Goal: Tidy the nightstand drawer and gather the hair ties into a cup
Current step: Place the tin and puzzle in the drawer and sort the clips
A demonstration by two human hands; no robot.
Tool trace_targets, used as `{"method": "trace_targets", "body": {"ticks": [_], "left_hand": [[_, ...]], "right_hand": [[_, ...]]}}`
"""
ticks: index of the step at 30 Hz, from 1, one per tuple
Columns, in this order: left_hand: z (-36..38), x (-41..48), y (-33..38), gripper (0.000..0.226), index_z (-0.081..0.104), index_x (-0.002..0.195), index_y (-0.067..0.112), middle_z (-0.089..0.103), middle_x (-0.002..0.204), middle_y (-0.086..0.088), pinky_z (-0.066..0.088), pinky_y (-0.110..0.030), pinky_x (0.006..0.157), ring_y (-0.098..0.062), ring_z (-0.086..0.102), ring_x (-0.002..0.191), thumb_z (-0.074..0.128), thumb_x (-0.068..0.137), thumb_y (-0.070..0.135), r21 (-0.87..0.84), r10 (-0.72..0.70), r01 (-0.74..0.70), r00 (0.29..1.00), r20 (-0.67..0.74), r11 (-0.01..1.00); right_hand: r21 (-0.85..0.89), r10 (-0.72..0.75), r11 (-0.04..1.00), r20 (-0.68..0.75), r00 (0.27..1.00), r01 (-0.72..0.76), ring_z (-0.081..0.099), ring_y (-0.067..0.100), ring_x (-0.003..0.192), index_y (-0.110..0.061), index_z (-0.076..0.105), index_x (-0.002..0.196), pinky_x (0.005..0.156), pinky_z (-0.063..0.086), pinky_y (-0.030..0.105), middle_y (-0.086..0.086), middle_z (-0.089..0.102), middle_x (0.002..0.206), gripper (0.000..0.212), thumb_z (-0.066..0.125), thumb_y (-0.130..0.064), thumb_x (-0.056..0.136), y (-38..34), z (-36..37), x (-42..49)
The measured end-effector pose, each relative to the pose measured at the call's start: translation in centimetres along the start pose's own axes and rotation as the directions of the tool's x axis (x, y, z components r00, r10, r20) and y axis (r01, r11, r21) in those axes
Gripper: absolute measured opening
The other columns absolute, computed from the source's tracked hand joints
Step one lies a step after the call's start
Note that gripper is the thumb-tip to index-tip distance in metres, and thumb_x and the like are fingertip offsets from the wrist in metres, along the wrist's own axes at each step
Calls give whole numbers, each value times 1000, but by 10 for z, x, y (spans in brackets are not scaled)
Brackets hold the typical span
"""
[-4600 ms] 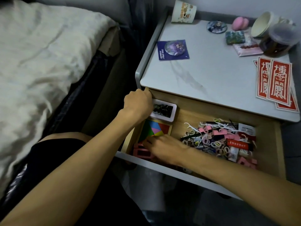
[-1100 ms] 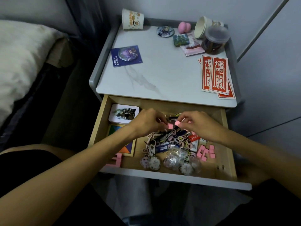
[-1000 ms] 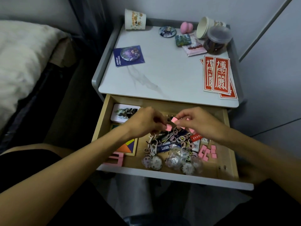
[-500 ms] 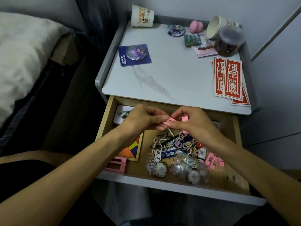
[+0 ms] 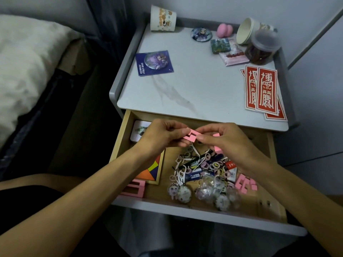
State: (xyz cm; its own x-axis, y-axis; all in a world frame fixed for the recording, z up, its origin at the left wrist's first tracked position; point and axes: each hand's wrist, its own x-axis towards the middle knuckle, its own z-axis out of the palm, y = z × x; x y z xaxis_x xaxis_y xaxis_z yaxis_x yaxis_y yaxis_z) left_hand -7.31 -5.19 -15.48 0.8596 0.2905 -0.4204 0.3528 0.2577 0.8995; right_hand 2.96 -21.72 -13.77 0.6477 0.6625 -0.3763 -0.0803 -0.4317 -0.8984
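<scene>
Looks like the drawer-sorting step: left hand and right hand have their grip pinched on one pink zigzag piece, hair ties lie loose in the drawer just under it, so next up is probably fetching the paper cup far beyond.

- A bed fills the frame from 9 to 11 o'clock, with rumpled off-white bedding over a dark side.
- The nightstand stands at the centre, reaching toward 12 and 1 o'clock. It has a pale marble-look top with a raised grey rim at left, back and right.
- A plain pale wall runs behind it at 12 o'clock.
- Dark hanging fabric shows at 11 o'clock, between bed and nightstand.
- A flat grey panel with thin seams stands at 2 to 3 o'clock, just beside the nightstand.
- The gap at 9 o'clock lies in deep shadow, so the floor there is unreadable.
- The light is dim and even.
</scene>
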Motion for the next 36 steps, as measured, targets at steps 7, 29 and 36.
{"method": "trace_targets", "body": {"ticks": [7,29,36], "left_hand": [[4,-1,0,13,69,103,1,74,84,-11,56,-17,65,-12,69,68,61,93,4,-2,-7,7,999,38,1000],[1,-3,2,14,70,103,-3,75,82,-13,60,-23,63,-18,70,62,62,92,2,0,33,-33,996,-84,999],[0,-3,1,18,68,106,-7,74,85,-18,59,-23,59,-21,70,60,64,91,2,57,29,-24,996,-84,998]], "right_hand": [[-78,-50,996,-45,998,47,71,9,82,-23,75,100,72,57,28,-4,76,88,15,74,-21,85,-1,3,0],[321,193,929,-3,981,-182,46,7,50,-14,56,123,43,34,17,-3,57,67,38,51,-41,97,4,7,-3],[579,359,734,110,927,-353,49,12,48,-7,52,107,39,39,21,1,49,61,19,47,-25,101,4,0,-3]]}}
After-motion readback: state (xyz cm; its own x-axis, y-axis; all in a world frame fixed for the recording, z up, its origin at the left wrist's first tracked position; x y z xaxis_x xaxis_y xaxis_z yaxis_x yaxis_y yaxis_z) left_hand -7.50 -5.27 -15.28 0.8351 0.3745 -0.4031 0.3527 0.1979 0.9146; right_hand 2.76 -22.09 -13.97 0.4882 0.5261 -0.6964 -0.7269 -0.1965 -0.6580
